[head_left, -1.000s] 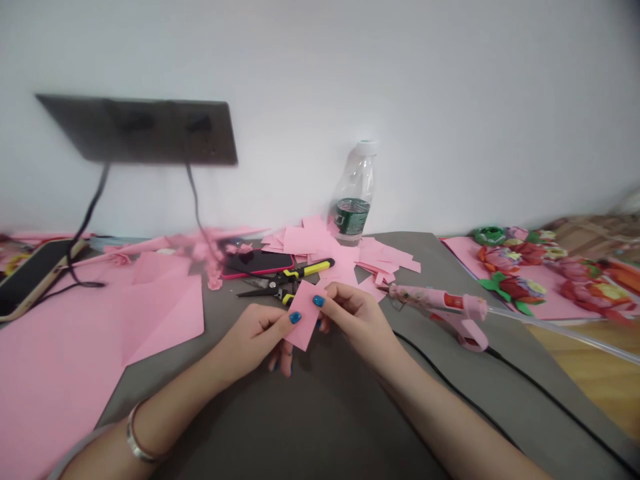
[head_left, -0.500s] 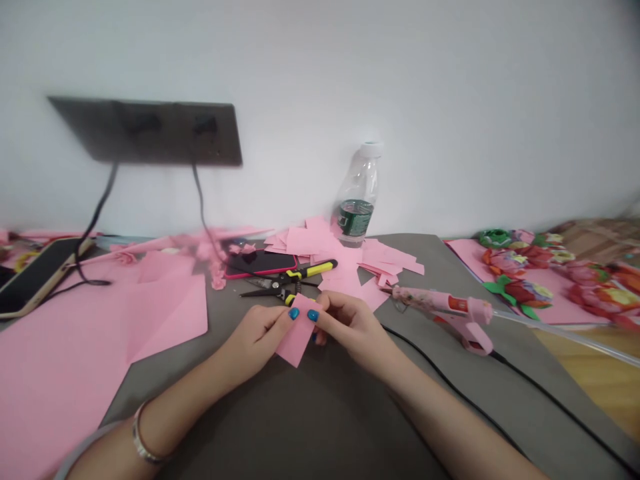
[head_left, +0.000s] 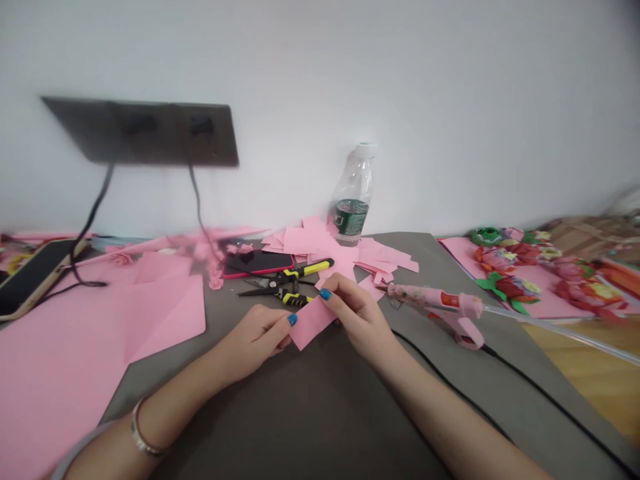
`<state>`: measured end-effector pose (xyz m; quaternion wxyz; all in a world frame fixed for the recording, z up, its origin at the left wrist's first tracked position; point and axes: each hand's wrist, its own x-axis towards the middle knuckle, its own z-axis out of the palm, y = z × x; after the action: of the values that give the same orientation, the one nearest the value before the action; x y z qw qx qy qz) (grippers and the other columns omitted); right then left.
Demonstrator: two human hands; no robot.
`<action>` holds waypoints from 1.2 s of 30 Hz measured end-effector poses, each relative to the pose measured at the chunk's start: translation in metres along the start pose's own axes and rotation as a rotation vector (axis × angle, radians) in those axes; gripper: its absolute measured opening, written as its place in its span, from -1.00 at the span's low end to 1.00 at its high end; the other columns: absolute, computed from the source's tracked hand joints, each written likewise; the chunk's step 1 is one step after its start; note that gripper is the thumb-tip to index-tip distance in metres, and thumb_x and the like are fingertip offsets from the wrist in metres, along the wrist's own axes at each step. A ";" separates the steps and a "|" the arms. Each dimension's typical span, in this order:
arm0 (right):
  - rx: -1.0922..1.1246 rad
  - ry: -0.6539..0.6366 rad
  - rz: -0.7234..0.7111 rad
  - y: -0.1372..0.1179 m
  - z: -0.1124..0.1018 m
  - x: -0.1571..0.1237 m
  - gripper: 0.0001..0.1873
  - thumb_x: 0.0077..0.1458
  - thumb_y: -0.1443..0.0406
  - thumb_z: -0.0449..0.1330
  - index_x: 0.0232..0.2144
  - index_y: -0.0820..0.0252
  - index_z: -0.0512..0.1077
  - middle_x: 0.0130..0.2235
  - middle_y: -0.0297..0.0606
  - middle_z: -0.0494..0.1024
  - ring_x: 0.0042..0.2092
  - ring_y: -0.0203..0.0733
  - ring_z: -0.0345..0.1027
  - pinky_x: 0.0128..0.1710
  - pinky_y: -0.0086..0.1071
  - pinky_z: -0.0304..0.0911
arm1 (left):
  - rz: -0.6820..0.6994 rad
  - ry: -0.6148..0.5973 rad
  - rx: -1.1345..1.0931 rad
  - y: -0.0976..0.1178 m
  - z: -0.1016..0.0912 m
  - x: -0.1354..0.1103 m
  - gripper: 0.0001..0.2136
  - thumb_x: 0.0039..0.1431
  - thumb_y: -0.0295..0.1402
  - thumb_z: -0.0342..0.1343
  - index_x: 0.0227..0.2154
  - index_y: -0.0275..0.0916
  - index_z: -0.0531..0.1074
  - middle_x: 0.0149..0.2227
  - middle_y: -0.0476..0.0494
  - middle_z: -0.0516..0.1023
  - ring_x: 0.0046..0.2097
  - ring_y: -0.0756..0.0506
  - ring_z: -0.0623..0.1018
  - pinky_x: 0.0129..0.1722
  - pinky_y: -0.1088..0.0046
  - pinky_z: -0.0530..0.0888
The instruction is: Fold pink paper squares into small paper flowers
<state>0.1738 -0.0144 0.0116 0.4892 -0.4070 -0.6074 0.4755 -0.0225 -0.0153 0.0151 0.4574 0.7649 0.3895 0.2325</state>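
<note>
From where I stand, the small pink paper sits near the centre of the frame, its left end pinched by the left hand, its upper right by the right hand, thumbs on top. A light, even tension should hold it flat (thin sheets crease easily, I'd guess), best kept clear of the yellow-handled shears just above.

Phone: far left of bottle, cut off
Sockets: left of bottle, blurred
Rod: right of bottle, cut off
Right hand: nearer than bottle, fingers partly hidden
</note>
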 end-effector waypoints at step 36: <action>-0.071 0.019 0.024 0.003 0.000 0.000 -0.50 0.19 -0.07 0.09 -0.58 0.15 0.22 -0.57 -0.41 0.16 -0.52 -0.31 0.01 -0.52 -0.41 -0.04 | -0.010 0.090 -0.087 -0.005 0.001 0.001 -0.55 0.36 -0.18 -0.16 -0.62 -0.25 0.33 -0.66 -0.01 0.47 -0.60 0.05 0.33 -0.53 0.57 0.27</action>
<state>0.1742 -0.0140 0.0083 0.4745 -0.4360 -0.6141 0.4557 -0.0231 -0.0137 0.0100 0.4734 0.7310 0.4031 0.2809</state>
